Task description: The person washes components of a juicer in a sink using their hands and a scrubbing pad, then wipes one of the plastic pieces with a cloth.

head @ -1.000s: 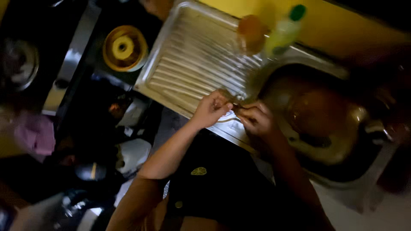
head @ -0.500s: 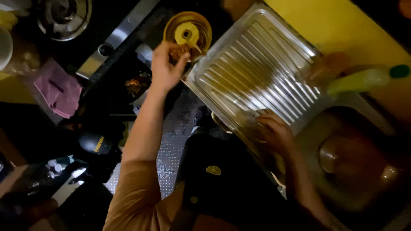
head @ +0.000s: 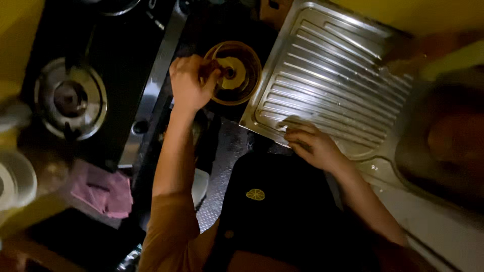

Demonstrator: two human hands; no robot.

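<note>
A stove burner (head: 70,99) sits at nine o'clock. The left hand (head: 190,83), fingers pinched, grips the rim of a round bowl (head: 233,73) at twelve o'clock. The right hand (head: 308,143) rests curled on the ribbed drainboard (head: 335,75), at three o'clock; whether it holds anything I cannot tell.

Orange-brown short sleeves, a black apron (head: 282,211) with a small yellow round emblem (head: 255,194)

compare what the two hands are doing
The left hand reaches out to the round brown bowl, fingers at its rim; the right hand lies close to the body on the steel drainboard, pinching something small I cannot identify. Both are bare.
</note>
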